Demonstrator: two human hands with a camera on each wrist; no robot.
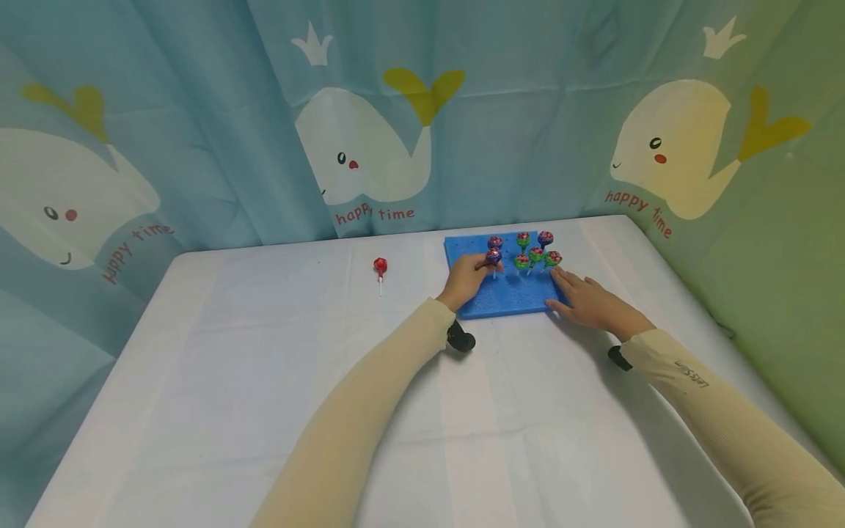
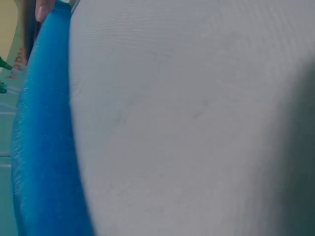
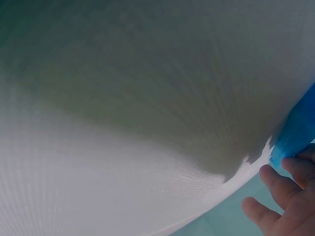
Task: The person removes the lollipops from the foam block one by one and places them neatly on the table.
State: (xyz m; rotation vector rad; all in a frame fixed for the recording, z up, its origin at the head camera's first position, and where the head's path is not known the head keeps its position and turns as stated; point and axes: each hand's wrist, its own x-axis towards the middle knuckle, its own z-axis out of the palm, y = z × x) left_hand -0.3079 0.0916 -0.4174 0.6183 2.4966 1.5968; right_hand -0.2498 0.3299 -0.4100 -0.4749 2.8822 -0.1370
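A blue foam board [image 1: 508, 297] lies at the back right of the white table, with several wrapped lollipops upright on it by their sticks. At its left part my left hand [image 1: 466, 281] pinches a purple-wrapped lollipop [image 1: 493, 256], the white stick pointing down to the board. Another purple lollipop [image 1: 495, 241] stands just behind it. To the right are green-wrapped lollipops [image 1: 521, 261] and one more purple lollipop [image 1: 545, 238]. My right hand [image 1: 587, 301] rests at the board's right edge with its fingers extended; they also show in the right wrist view beside the blue edge.
A red lollipop [image 1: 380, 265] lies on the white tablecloth [image 1: 264, 381], left of the board. Behind the table hangs a blue-green curtain [image 1: 515, 147] printed with whales. In the left wrist view, the board's thick side [image 2: 49, 128] runs along the left.
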